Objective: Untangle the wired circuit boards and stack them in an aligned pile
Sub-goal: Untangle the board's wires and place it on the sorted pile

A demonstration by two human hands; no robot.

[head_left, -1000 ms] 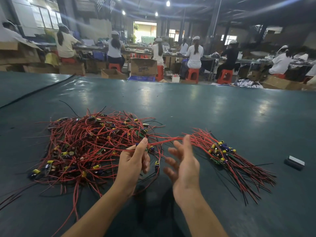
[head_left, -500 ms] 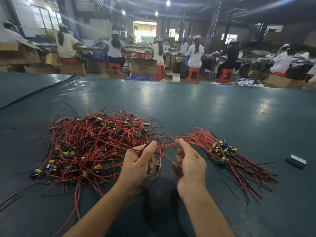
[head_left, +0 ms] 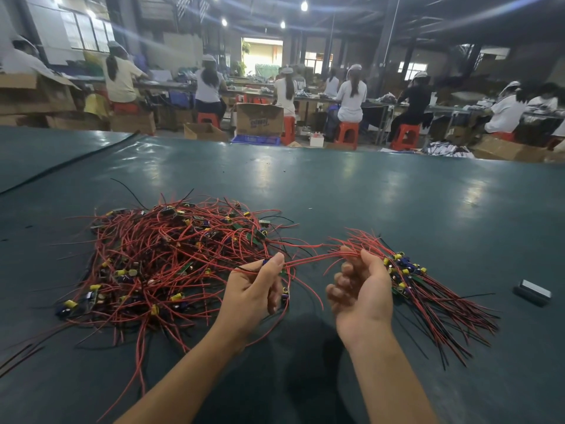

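A big tangle of red-wired circuit boards (head_left: 165,258) lies on the dark green table (head_left: 367,194), left of centre. To the right sits a smaller aligned pile of boards (head_left: 406,273), its red and black wires fanning toward the lower right. My left hand (head_left: 253,295) pinches a small board with red wires between thumb and fingers. Those wires stretch rightward to my right hand (head_left: 360,292), whose curled fingers grip them just left of the aligned pile.
A small dark block with a pale top (head_left: 532,292) lies at the table's right. Beyond the far table edge, several people sit on orange stools at benches, among cardboard boxes (head_left: 260,119).
My right hand went from open to closed on the red wires, then slid right along them toward the aligned pile. My left hand kept its pinch on the board, shifting slightly right.
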